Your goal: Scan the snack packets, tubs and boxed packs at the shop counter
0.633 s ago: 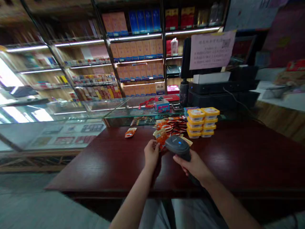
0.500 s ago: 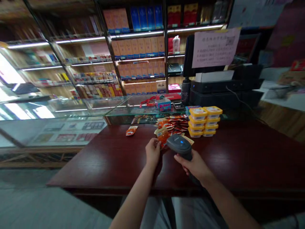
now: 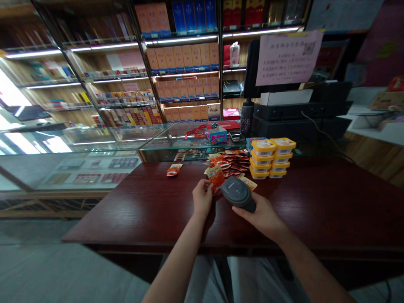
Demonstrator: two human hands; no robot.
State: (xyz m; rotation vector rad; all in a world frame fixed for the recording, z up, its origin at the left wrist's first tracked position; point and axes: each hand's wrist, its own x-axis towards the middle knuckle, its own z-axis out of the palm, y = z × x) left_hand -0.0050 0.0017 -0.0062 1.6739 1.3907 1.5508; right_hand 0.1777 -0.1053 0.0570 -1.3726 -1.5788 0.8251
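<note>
My left hand (image 3: 203, 197) is closed on the edge of an orange snack packet (image 3: 216, 176), held up just above the table. My right hand (image 3: 265, 216) wraps round the handle of a dark grey barcode scanner (image 3: 237, 192), whose head points left toward that packet. Behind both hands lies a heap of orange and red packets (image 3: 233, 162). One more packet (image 3: 174, 169) lies apart on the left. Yellow-lidded plastic tubs (image 3: 263, 160) are stacked in two columns to the right of the heap.
The dark red wooden table (image 3: 142, 210) meets a glass display counter (image 3: 151, 147) behind. On the counter stand a small blue and pink box (image 3: 216, 135) and a monitor with a pink paper sign (image 3: 288, 59). Shelves of boxed goods (image 3: 183, 59) line the back wall.
The scanner's head has tilted slightly, and its blue light no longer shows. The left hand keeps the packet in nearly the same place. The camera view has shifted a little.
</note>
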